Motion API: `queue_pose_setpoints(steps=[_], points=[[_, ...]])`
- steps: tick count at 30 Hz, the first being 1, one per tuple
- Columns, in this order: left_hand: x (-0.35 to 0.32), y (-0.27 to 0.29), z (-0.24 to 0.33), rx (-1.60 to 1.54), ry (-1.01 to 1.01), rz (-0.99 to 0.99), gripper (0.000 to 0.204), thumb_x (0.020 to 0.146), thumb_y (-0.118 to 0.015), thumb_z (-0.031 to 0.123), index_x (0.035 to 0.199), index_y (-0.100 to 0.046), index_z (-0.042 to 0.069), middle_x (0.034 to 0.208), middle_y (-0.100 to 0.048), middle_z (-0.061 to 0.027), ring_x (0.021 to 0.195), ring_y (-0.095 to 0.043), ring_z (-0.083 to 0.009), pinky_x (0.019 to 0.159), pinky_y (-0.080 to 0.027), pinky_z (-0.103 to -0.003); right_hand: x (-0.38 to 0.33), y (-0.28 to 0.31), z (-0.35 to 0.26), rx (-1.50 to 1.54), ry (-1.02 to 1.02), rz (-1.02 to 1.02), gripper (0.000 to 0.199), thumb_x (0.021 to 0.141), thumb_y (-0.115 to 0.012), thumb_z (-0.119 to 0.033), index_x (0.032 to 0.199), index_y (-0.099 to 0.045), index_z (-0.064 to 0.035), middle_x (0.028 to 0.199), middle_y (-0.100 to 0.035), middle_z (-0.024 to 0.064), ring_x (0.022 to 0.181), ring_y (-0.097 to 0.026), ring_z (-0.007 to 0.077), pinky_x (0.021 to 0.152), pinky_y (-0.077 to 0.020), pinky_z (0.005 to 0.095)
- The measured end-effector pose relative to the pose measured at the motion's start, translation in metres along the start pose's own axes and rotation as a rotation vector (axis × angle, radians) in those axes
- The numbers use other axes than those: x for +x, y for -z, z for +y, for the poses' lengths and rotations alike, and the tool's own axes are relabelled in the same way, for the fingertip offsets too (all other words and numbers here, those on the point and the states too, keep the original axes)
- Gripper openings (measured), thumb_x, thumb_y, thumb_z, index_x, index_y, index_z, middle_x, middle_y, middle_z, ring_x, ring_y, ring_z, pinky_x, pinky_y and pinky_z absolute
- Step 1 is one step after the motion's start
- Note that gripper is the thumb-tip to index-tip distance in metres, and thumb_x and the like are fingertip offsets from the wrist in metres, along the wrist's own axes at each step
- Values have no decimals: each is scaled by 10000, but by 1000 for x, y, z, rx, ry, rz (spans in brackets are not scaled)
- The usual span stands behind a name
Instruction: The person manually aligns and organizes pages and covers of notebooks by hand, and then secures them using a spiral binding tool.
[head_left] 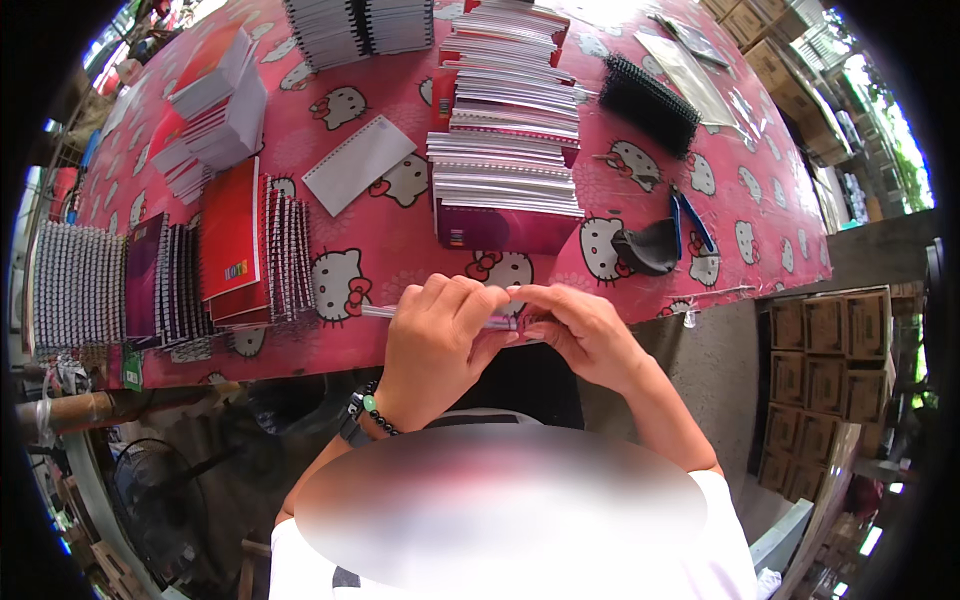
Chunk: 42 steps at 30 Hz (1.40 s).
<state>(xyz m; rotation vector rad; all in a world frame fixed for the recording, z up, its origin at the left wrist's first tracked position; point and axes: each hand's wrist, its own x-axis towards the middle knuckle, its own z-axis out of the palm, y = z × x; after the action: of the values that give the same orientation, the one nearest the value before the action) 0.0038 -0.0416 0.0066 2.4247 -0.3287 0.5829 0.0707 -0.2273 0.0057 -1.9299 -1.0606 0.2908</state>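
Both hands raised together, left hand (435,345) curled, right hand (585,335) pinching

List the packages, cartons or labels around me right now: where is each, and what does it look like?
Stacked brown cardboard cartons: lower right, beside the table, square faces with printed marks.
More brown cartons: upper right, past the table's far corner, in a row.
Clear plastic sleeves: far right of the table, flat, long, see-through.
Small green tag: table's left near edge, rectangular.
No screens or signs show.

Red cat-print tablecloth (400,230), red notebook (230,230), black pouch (645,250)
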Motion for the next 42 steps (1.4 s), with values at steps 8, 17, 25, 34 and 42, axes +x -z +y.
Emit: queue_pose_setpoints(steps=[8, 17, 25, 34, 42], points=[[-10, -6, -8, 109, -86, -90, 236, 728, -672, 306, 853, -590, 123, 817, -562, 16, 757, -523, -179, 668, -379, -322, -14, 65, 51, -710, -381, 665, 557, 734, -699, -417, 1145, -530, -81, 1147, -540, 159, 1064, -486, 332, 870, -406, 423], [-13, 3, -11, 120, -71, -63, 254, 739, -663, 367, 870, -615, 156, 853, -583, 37, 808, -540, -140, 900, -295, -414, -29, 69, 86, -929, -527, 275, 743, 595, -740, -501, 1186, -532, -101, 1299, -432, 189, 1192, -380, 335, 977, -261, 456], [-34, 16, -31, 41, -77, -68, 214, 600, -762, 256, 751, -623, 194, 763, -560, 78, 841, -538, -120, 994, -185, -502, -18, 34, 9, 594, -312, -78, 747, 568, -720, -582, 1037, -639, -7, 1136, -549, 191, 1004, -553, 297, 877, -406, 371], [-30, 14, -30, -3, -55, -49, 225, 574, -780, 226, 728, -623, 183, 740, -558, 76, 814, -535, -124, 967, -224, -461, -10, 2, 15, 286, -276, 23, 653, 554, -706, -566, 919, -669, -26, 1089, -588, 180, 1008, -549, 272, 868, -397, 344], [-13, 7, -34, -5, -58, -54, 239, 594, -777, 276, 711, -616, 144, 717, -546, 53, 791, -525, -136, 924, -266, -460, -8, -3, 22, 587, -269, 43, 623, 615, -661, -556, 936, -658, -21, 901, -595, 106, 840, -508, 201, 792, -381, 319]])
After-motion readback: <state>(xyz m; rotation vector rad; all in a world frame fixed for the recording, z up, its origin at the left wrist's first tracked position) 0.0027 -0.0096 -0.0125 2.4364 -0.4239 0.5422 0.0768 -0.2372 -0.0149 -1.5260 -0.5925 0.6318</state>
